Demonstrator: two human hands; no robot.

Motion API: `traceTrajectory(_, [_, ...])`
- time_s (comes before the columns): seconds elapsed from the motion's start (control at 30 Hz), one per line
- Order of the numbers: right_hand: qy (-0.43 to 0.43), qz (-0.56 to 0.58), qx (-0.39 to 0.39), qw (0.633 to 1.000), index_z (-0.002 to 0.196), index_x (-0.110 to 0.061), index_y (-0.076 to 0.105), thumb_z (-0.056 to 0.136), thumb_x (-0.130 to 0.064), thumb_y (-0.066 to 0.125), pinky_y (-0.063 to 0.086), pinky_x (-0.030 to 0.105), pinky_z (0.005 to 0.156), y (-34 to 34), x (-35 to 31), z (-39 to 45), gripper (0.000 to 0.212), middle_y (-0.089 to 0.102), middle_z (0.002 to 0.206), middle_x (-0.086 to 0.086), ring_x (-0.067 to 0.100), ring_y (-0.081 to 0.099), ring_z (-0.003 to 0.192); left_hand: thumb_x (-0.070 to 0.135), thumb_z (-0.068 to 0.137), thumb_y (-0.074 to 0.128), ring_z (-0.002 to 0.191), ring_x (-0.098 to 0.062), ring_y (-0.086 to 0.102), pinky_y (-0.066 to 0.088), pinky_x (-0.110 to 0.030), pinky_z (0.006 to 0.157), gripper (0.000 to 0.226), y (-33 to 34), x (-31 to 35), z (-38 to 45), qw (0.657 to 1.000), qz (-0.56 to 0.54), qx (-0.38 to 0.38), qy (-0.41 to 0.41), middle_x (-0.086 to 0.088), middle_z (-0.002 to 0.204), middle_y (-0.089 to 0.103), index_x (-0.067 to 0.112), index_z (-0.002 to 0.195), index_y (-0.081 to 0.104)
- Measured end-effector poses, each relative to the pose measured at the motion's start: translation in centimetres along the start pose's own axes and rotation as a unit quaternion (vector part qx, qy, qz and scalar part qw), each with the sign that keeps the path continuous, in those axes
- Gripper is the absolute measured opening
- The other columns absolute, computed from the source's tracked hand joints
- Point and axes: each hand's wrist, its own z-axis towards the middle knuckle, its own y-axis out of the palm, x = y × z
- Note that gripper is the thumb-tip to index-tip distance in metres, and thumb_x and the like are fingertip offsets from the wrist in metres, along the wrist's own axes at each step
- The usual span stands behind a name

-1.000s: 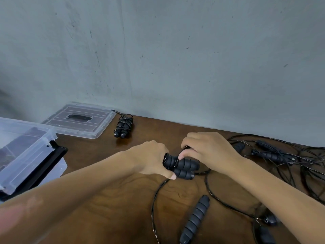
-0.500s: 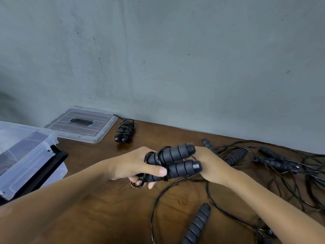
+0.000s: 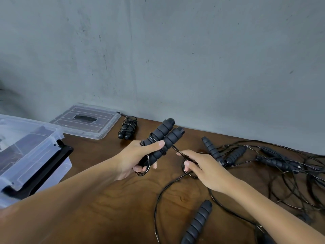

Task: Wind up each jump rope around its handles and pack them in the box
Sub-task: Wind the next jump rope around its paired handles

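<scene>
Winding one rope: paired handles in the left hand, cord fed by the right.

The left hand has its grip closed around the pair of handles, held side by side above the surface, their free ends pointing toward one o'clock, a few turns of cord already on them. The right hand pinches the cord just beside the handles, at about four o'clock from them. The ribbed foam looks light and grippy, best held mid-length; the thin cord seems springy and slick, likely to uncoil unless kept taut. A wound rope lies at eleven o'clock beside the lid; the box sits at nine, the loose ropes at three.
</scene>
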Motion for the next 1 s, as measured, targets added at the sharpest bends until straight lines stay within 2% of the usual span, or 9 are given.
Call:
traceTrajectory(0.23, [0.01, -0.032, 0.035, 0.999, 0.131, -0.032, 0.057, 0.108, -0.03, 0.045, 0.052, 0.031, 0.091, 1.5, -0.6, 0.9, 0.027, 0.065, 0.107, -0.021, 0.002, 0.061, 0.1, 0.054, 0.087, 0.076, 0.042, -0.019, 0.041, 0.024, -0.021, 0.039, 0.051, -1.5, -1.6, -0.1, 0.992, 0.035, 0.09, -0.083, -0.024, 0.076, 0.064, 0.006, 0.102, 0.07])
traceTrajectory(0.37, [-0.044, -0.143, 0.041, 0.988, 0.129, -0.025, 0.059, 0.109, -0.023, 0.042, 0.053, 0.037, 0.08, 2.2, -1.2, 2.0, 0.027, 0.062, 0.107, -0.007, 0.017, 0.062, 0.093, 0.053, 0.087, 0.079, 0.041, -0.015, 0.054, 0.034, -0.02, 0.041, 0.055, -2.2, -2.2, -0.1, 0.978, 0.129, 0.115, -0.118, -0.024, 0.074, 0.063, 0.003, 0.108, 0.071])
traceTrajectory(0.43, [-0.077, -0.206, 0.049, 0.974, 0.127, -0.02, 0.063, 0.104, -0.017, 0.053, 0.054, 0.037, 0.07, 2.6, -1.7, 2.6, 0.025, 0.063, 0.099, -0.003, 0.021, 0.064, 0.085, 0.055, 0.083, 0.082, 0.041, -0.017, 0.054, 0.04, -0.021, 0.043, 0.059, -2.9, -2.5, 0.3, 0.964, 0.196, 0.124, -0.13, -0.015, 0.066, 0.067, 0.001, 0.104, 0.072])
traceTrajectory(0.53, [-0.115, -0.247, 0.055, 0.961, 0.115, -0.013, 0.07, 0.085, -0.005, 0.078, 0.053, 0.033, 0.056, 3.5, -1.9, 3.7, 0.032, 0.065, 0.087, 0.0, 0.02, 0.064, 0.072, 0.066, 0.077, 0.08, 0.049, -0.02, 0.058, 0.047, -0.029, 0.054, 0.068, -4.2, -2.6, 1.1, 0.925, 0.336, 0.124, -0.128, -0.007, 0.064, 0.065, 0.0, 0.09, 0.068])
traceTrajectory(0.6, [-0.136, -0.269, 0.041, 0.952, 0.11, -0.011, 0.07, 0.077, -0.002, 0.082, 0.054, 0.033, 0.056, 3.7, -1.9, 4.4, 0.037, 0.064, 0.086, 0.001, 0.019, 0.062, 0.07, 0.069, 0.078, 0.077, 0.056, -0.02, 0.053, 0.044, -0.032, 0.06, 0.065, -4.6, -2.1, 1.6, 0.891, 0.419, 0.112, -0.132, -0.005, 0.066, 0.056, 0.006, 0.081, 0.058])
traceTrajectory(0.67, [-0.153, -0.29, 0.039, 0.944, 0.103, -0.012, 0.068, 0.076, -0.003, 0.083, 0.051, 0.031, 0.055, 3.8, -1.9, 5.3, 0.032, 0.062, 0.083, 0.001, 0.018, 0.06, 0.068, 0.069, 0.079, 0.076, 0.059, -0.021, 0.049, 0.039, -0.031, 0.061, 0.064, -5.0, -1.2, 2.0, 0.865, 0.472, 0.096, -0.142, -0.004, 0.067, 0.05, 0.009, 0.076, 0.053])
traceTrajectory(0.83, [-0.173, -0.316, 0.058, 0.931, 0.09, -0.014, 0.062, 0.081, -0.012, 0.084, 0.039, 0.03, 0.051, 3.3, -2.1, 7.2, 0.024, 0.054, 0.073, 0.0, 0.018, 0.051, 0.059, 0.068, 0.081, 0.074, 0.053, -0.022, 0.057, 0.043, -0.023, 0.053, 0.063, -5.8, 1.4, 3.1, 0.815, 0.545, 0.024, -0.196, -0.009, 0.065, 0.063, 0.007, 0.073, 0.057])
traceTrajectory(0.93, [-0.198, -0.326, 0.059, 0.922, 0.087, -0.015, 0.064, 0.085, -0.02, 0.083, 0.034, 0.029, 0.054, 2.8, -2.9, 8.3, 0.02, 0.053, 0.072, -0.001, 0.018, 0.049, 0.06, 0.063, 0.079, 0.081, 0.055, -0.027, 0.064, 0.049, -0.024, 0.052, 0.062, -6.3, 2.8, 4.0, 0.81, 0.53, -0.029, -0.25, -0.013, 0.074, 0.066, 0.006, 0.08, 0.058])
traceTrajectory(1.0, [-0.212, -0.323, 0.052, 0.921, 0.088, -0.015, 0.064, 0.084, -0.019, 0.083, 0.032, 0.029, 0.058, 2.4, -3.5, 9.2, 0.02, 0.054, 0.075, 0.0, 0.019, 0.049, 0.064, 0.062, 0.078, 0.083, 0.054, -0.025, 0.064, 0.048, -0.022, 0.049, 0.062, -6.6, 3.6, 4.5, 0.801, 0.523, -0.067, -0.284, -0.015, 0.075, 0.07, 0.005, 0.086, 0.06])
